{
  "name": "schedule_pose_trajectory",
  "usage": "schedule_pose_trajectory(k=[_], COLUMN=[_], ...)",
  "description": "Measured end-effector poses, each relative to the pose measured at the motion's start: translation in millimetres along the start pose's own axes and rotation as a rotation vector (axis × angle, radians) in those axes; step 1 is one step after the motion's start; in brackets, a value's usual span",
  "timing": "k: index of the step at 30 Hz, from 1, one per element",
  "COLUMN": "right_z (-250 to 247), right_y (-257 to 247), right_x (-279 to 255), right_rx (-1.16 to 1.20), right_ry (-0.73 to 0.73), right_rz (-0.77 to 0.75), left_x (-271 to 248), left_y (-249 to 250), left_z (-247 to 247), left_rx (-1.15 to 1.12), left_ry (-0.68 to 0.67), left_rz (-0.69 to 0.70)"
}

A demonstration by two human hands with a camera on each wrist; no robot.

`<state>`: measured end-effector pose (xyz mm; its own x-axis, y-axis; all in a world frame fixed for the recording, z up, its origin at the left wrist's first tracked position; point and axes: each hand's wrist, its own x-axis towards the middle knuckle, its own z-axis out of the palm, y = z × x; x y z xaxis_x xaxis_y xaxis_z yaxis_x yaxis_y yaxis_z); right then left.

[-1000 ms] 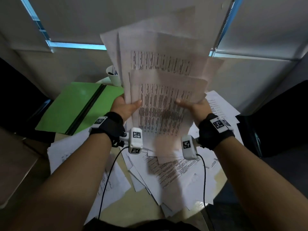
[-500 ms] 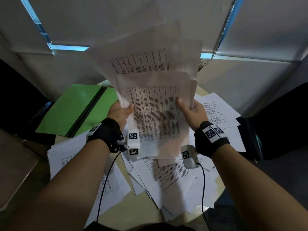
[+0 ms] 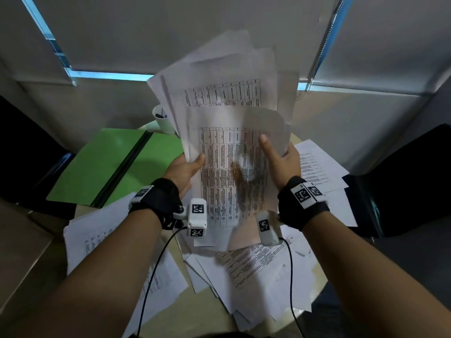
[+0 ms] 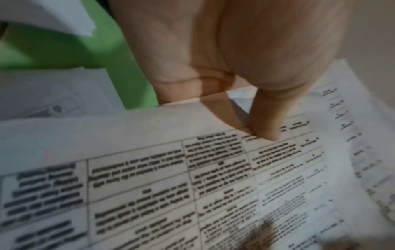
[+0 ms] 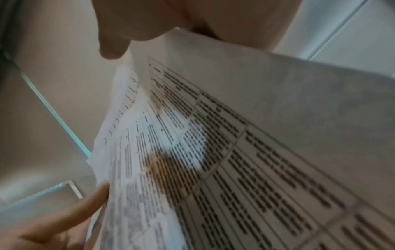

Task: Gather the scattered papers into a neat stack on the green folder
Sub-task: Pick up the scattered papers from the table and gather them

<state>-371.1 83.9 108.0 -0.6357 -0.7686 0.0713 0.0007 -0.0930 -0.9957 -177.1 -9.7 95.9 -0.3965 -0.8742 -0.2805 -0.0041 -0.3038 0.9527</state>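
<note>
I hold an uneven sheaf of printed papers (image 3: 227,132) upright above the table, its sheets fanned out at the top. My left hand (image 3: 185,167) grips its left edge, thumb on the front sheet (image 4: 192,177). My right hand (image 3: 280,157) grips the right edge, thumb on the front (image 5: 245,143), fingers behind. The open green folder (image 3: 105,167) lies flat at the back left of the table, nothing on its visible part. More loose papers (image 3: 256,272) lie scattered under and around my hands.
A white cup (image 3: 163,119) with pens stands behind the folder, partly hidden by the sheaf. Loose sheets (image 3: 97,237) hang over the table's left edge and others (image 3: 319,164) lie at the right. Dark chairs (image 3: 412,181) flank the round table. Closed blinds fill the background.
The sheaf dipped and tilted left, then rose and swung back toward the right. My right thumb slid higher up the front sheet. Both hands kept their hold.
</note>
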Motion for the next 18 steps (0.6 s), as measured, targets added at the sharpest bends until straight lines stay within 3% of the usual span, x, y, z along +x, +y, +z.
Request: schedule_pose_trajectory(k=[3, 7, 12, 18], right_z=[-6.4, -13.7, -23.5, -38.3], right_y=[1.4, 14.1, 37.1, 50.0], right_x=[5.3, 7.4, 0.5, -1.2], right_rx=[0.018, 0.016, -0.357, -0.667], right_ry=[-0.080, 0.039, 0.074, 0.132], right_rz=[0.112, 0.192, 0.131, 0.226], left_x=[8.4, 15.8, 11.7, -0.8], left_y=[-10.0, -35.1, -66.0, -93.8], left_z=[-8.3, -27.7, -40.2, -36.9], left_rx=[0.094, 0.209, 0.320, 0.451], left_ry=[0.076, 0.139, 0.161, 0.195], left_rz=[0.020, -0.055, -0.154, -0.248])
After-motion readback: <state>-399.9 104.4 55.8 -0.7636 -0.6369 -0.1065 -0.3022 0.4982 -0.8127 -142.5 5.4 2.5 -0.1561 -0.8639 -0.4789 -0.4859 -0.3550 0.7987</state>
